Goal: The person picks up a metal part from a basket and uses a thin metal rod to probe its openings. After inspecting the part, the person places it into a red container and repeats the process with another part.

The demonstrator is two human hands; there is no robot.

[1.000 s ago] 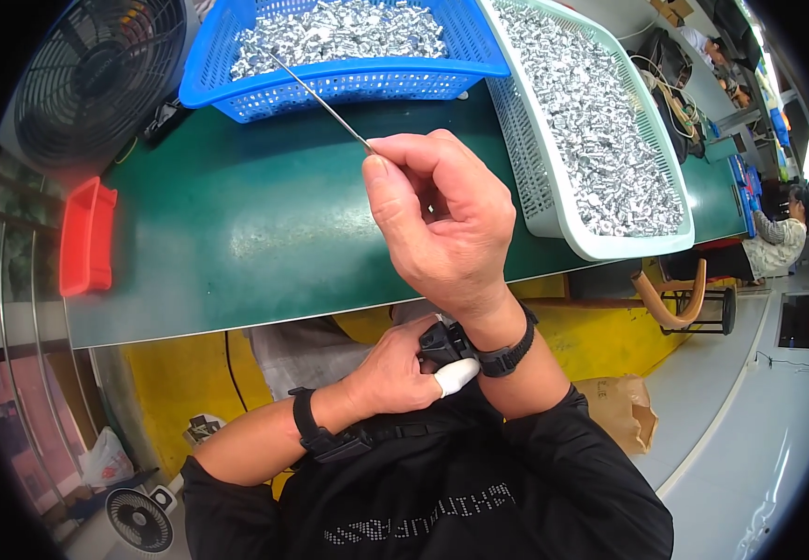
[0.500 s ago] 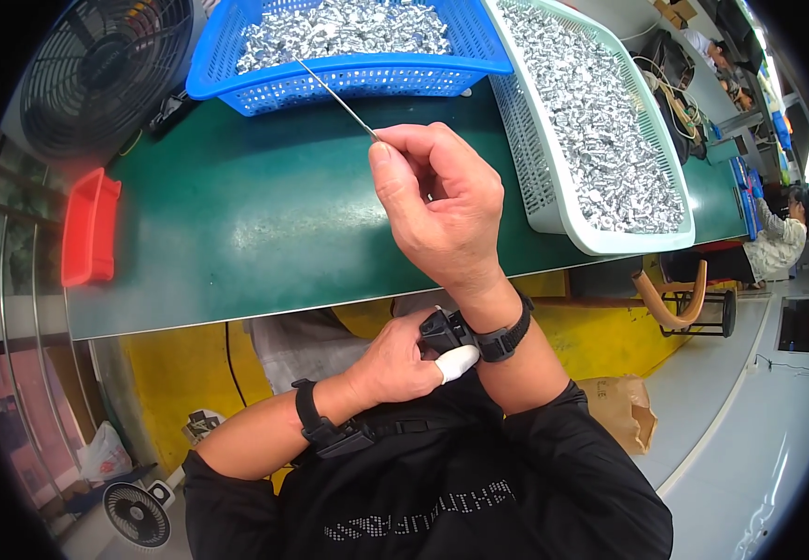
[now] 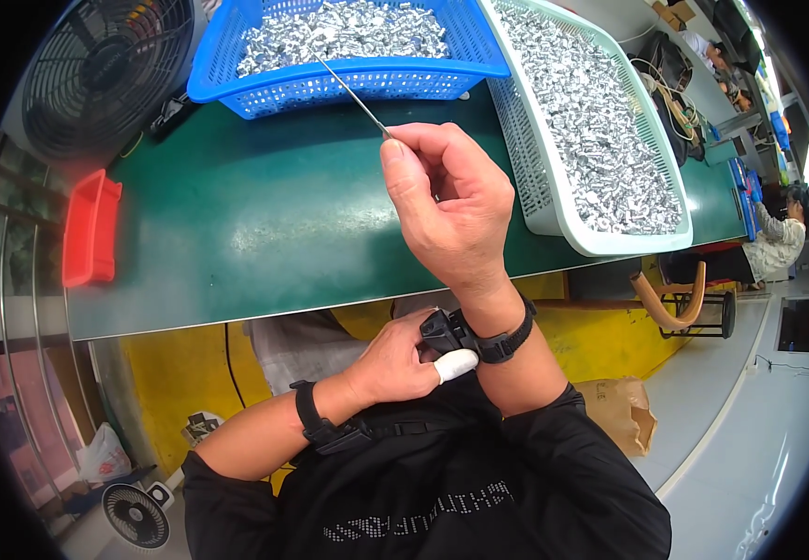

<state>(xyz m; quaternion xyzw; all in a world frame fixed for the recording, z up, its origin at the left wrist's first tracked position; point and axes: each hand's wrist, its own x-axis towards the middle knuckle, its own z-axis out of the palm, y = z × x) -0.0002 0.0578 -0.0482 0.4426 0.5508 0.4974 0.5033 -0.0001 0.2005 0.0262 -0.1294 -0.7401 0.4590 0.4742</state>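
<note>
Metal wire (image 3: pixel 353 95) sits pinched in the right hand's (image 3: pixel 446 210) tight grip above the green table's (image 3: pixel 237 215) near edge; the left hand (image 3: pixel 395 359) closes on the right wrist's black band (image 3: pixel 479 338).

Head view, looking steeply down from above the person's own chest

The scene is seen from a single fisheye camera worn on the head, faced forward and down over the green table (image 3: pixel 237 224). The right hand (image 3: pixel 446 210) and left hand (image 3: pixel 395 359) are caught close beneath the lens. Table edges are bent toward the rim, where another person (image 3: pixel 773 245) is seen far right.
</note>
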